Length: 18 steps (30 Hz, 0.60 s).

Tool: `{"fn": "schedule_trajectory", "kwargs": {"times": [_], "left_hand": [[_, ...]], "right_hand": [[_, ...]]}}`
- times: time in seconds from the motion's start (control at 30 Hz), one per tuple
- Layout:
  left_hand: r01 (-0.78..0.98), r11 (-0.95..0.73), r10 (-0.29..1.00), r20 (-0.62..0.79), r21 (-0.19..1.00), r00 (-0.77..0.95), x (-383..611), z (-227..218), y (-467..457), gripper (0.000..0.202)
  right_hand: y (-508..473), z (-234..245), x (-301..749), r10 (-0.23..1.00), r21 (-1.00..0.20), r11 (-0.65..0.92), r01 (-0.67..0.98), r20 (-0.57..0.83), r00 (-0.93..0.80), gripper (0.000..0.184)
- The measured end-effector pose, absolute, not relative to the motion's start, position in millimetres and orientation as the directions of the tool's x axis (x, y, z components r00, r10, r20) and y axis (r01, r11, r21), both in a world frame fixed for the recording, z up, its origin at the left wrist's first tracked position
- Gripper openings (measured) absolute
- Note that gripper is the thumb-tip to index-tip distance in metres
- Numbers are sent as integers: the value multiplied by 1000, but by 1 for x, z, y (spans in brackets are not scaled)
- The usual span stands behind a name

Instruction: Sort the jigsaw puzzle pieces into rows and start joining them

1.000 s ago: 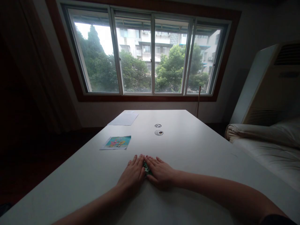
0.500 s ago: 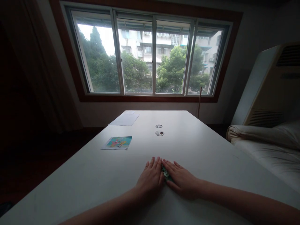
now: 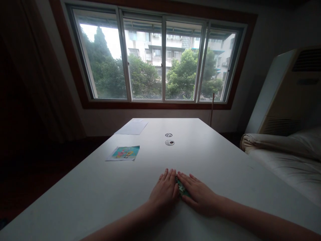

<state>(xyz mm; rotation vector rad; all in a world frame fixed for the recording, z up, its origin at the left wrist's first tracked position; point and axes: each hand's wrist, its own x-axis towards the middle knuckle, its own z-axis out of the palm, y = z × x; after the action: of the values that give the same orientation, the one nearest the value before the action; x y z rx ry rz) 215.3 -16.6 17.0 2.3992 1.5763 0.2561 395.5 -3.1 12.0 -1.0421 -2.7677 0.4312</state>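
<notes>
Near the front of the white table (image 3: 105,190), my left hand (image 3: 164,189) lies flat with its fingers stretched forward. My right hand (image 3: 200,194) is angled toward it, fingers extended and palm down, so both hands form a peak. Between them shows a small heap of green pieces (image 3: 182,187) that look like jigsaw puzzle pieces. My palms cover part of the heap, and both hands touch its sides.
To the left lies a colourful cartoon picture sheet (image 3: 126,153), with white paper (image 3: 131,128) farther back. Two round flat pieces (image 3: 170,142) rest at mid-table. A couch (image 3: 281,154) stands along the right, and a window (image 3: 163,63) is beyond the far end.
Both hands have slid slightly to the right with the green pieces between them. The surroundings appear shifted a little left in view.
</notes>
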Motion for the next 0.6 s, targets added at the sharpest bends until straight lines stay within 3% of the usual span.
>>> {"fn": "schedule_trajectory", "kwargs": {"times": [0.33, 0.47, 0.6], "left_hand": [[785, -410, 910, 145, 465, 389, 195, 14, 0, 48], [895, -348, 924, 265, 278, 277, 160, 26, 25, 42], [1000, -28, 938, 345, -6, 29, 116, 31, 46, 43]], "right_hand": [[-4, 15, 399, 661, -334, 716, 613, 38, -750, 65], [-4, 15, 400, 669, -351, 709, 611, 61, -741, 65], [-4, 15, 400, 682, -358, 698, 620, 67, -729, 64]]}}
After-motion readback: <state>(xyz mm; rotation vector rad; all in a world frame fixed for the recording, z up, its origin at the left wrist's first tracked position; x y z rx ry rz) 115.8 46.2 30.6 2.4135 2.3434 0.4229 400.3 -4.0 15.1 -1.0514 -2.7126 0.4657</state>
